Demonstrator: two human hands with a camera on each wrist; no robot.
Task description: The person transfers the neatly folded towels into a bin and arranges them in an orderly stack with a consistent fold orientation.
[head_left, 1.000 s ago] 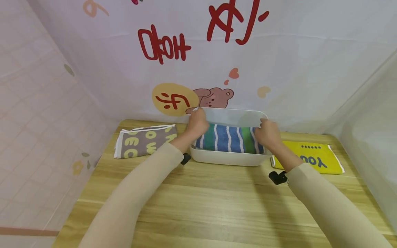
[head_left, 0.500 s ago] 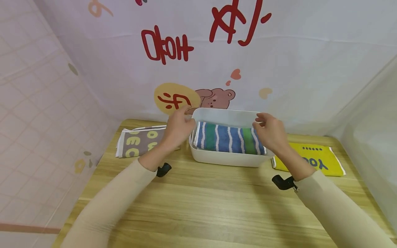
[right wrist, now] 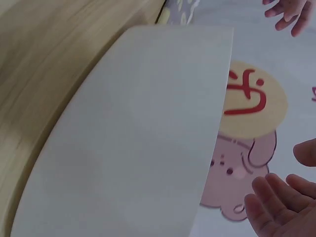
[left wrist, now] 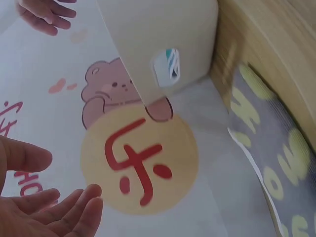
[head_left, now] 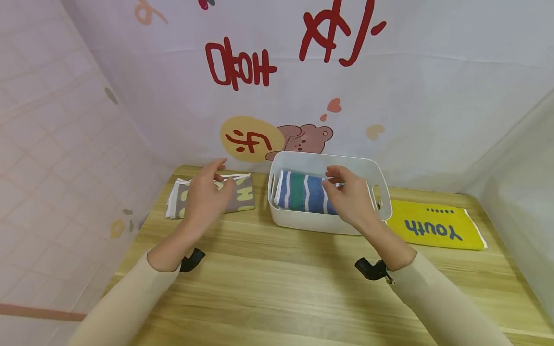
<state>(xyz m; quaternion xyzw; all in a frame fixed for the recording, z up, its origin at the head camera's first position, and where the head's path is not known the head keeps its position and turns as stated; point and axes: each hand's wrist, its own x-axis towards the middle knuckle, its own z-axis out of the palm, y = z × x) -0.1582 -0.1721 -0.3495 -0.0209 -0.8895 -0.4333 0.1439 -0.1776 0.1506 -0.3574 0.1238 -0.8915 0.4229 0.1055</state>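
Smooth matt plastic basket [head_left: 313,224], striped cloth towel [head_left: 298,191], grey cloth towel [head_left: 244,196], soft-sheened wood-grain table [head_left: 268,288]

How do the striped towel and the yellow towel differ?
The striped towel sits inside the white bin; the yellow towel lies on the table to the bin's right. The striped towel shows blue and green bands with white lines; the yellow towel carries dark lettering reading "Youth". Neither is gripped.

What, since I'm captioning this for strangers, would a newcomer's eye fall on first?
Probably the bright yellow cloth on the table, at the right of the head view. Next, the white bin at the middle, with a blue-and-green striped cloth inside, partly hidden by the right hand. The big red characters on the backdrop behind also stand out.
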